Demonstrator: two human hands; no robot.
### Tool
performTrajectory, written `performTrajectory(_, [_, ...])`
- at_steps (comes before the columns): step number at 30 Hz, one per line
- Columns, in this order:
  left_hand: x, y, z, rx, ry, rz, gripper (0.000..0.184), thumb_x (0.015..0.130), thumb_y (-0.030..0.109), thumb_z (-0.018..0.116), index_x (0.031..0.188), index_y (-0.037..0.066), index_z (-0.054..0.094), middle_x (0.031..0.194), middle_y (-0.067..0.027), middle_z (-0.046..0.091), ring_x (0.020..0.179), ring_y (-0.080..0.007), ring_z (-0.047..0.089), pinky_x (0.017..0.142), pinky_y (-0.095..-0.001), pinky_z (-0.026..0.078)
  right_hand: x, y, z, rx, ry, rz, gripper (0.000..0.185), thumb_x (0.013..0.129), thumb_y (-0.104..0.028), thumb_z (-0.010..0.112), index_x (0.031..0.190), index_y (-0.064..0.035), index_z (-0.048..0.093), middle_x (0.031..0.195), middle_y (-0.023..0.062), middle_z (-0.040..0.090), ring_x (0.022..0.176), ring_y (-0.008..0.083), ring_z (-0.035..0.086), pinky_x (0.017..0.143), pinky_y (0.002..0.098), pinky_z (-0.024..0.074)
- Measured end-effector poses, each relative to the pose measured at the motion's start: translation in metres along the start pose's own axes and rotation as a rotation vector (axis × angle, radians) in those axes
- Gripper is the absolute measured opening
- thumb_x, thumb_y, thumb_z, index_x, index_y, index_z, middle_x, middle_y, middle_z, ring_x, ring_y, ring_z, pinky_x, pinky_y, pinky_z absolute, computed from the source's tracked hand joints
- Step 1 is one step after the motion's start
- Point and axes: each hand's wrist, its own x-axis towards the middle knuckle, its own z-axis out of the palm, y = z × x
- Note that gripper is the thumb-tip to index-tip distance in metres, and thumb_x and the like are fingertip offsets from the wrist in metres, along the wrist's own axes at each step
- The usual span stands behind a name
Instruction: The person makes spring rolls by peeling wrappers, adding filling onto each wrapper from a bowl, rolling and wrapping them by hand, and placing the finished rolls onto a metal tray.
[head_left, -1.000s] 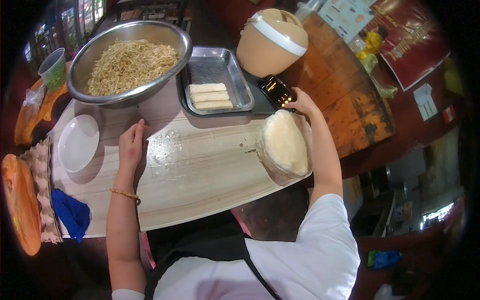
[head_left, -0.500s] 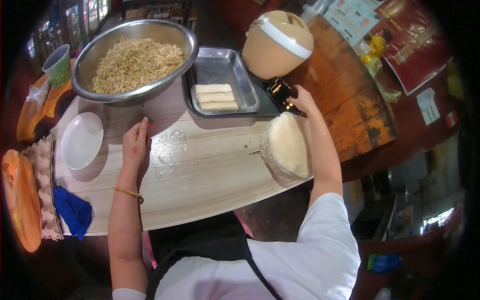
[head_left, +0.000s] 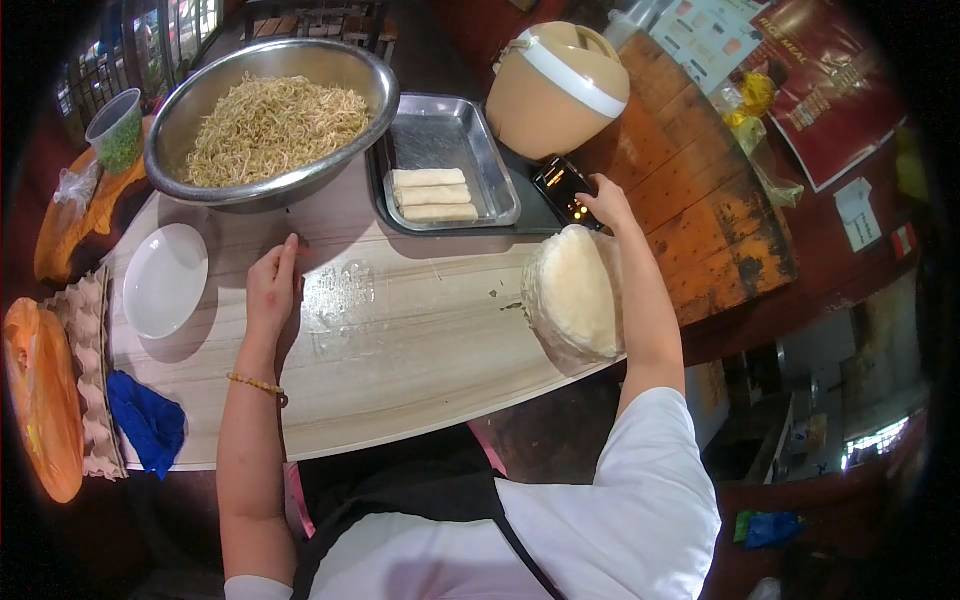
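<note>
My right hand (head_left: pixel 608 205) reaches out to the far right and grips the near right edge of a dark smartphone (head_left: pixel 562 188), whose screen shows lit spots. Just below that wrist lies a stack of round white wrappers (head_left: pixel 577 290) on clear plastic. My left hand (head_left: pixel 272 285) rests on the table, fingers loosely curled, with no object visible in it. Beyond it, a metal tray (head_left: pixel 440 135) holds several pale rolled wrappers (head_left: pixel 434 195), side by side. A large steel bowl (head_left: pixel 385 95) of bean sprouts (head_left: pixel 275 130) stands at the back left.
A white oval plate (head_left: pixel 166 280) lies left of my left hand. A blue cloth (head_left: pixel 147 420), an egg carton (head_left: pixel 92 370) and an orange bag (head_left: pixel 42 400) line the left edge. A beige lidded container (head_left: pixel 555 95) stands behind the phone. A cup of chopped greens (head_left: pixel 118 145) is at upper left.
Almost nothing differs. The view has shifted very slightly; both hands keep their places, the right still at the phone.
</note>
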Motion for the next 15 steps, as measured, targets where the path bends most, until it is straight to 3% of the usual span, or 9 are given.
performTrajectory(5, [0.000, 0.001, 0.000, 0.004, 0.005, 0.005, 0.050, 0.102, 0.040, 0.051, 0.084, -0.003, 0.070, 0.052, 0.0009, 0.045, 0.051, -0.0066, 0.043, 0.048, -0.0268, 0.033, 0.001, 0.001, 0.002, 0.031, 0.005, -0.003, 0.059, 0.082, -0.031, 0.075, 0.130, -0.0040, 0.057, 0.118, 0.0202, 0.067, 0.113, 0.0337, 0.063, 0.095, 0.0416, 0.0496])
performTrajectory(8, [0.000, 0.000, 0.000, 0.015, 0.001, 0.008, 0.050, 0.102, 0.040, 0.051, 0.084, -0.003, 0.070, 0.052, 0.0010, 0.045, 0.050, -0.0066, 0.043, 0.047, -0.0267, 0.032, 0.005, 0.002, 0.004, 0.043, 0.046, -0.025, 0.053, 0.088, -0.041, 0.067, 0.125, -0.0042, 0.061, 0.117, 0.0216, 0.067, 0.113, 0.0349, 0.063, 0.095, 0.0428, 0.0492])
performTrajectory(10, [0.000, 0.000, 0.000, 0.007, 0.001, 0.007, 0.050, 0.102, 0.040, 0.051, 0.084, -0.003, 0.070, 0.052, 0.0011, 0.045, 0.050, -0.0065, 0.043, 0.047, -0.0267, 0.032, 0.008, 0.000, 0.005, 0.130, 0.093, 0.068, 0.054, 0.093, -0.052, 0.055, 0.119, -0.0058, 0.064, 0.116, 0.0218, 0.067, 0.111, 0.0369, 0.062, 0.094, 0.0449, 0.0485])
performTrajectory(13, [0.000, 0.000, 0.000, 0.012, 0.003, 0.006, 0.049, 0.102, 0.040, 0.051, 0.085, -0.003, 0.070, 0.052, 0.0011, 0.045, 0.050, -0.0065, 0.043, 0.047, -0.0266, 0.032, 0.004, -0.007, -0.004, 0.132, 0.123, 0.095, 0.059, 0.096, -0.058, 0.045, 0.117, -0.0069, 0.065, 0.115, 0.0222, 0.067, 0.109, 0.0389, 0.062, 0.093, 0.0469, 0.0479])
performTrajectory(15, [0.001, -0.004, 0.000, -0.028, -0.006, -0.004, 0.049, 0.102, 0.040, 0.051, 0.085, -0.002, 0.070, 0.052, 0.0011, 0.045, 0.050, -0.0064, 0.043, 0.047, -0.0266, 0.032, 0.006, -0.004, -0.002, 0.134, 0.129, 0.088, 0.059, 0.096, -0.058, 0.045, 0.115, -0.0065, 0.066, 0.113, 0.0223, 0.067, 0.108, 0.0391, 0.063, 0.092, 0.0472, 0.0478])
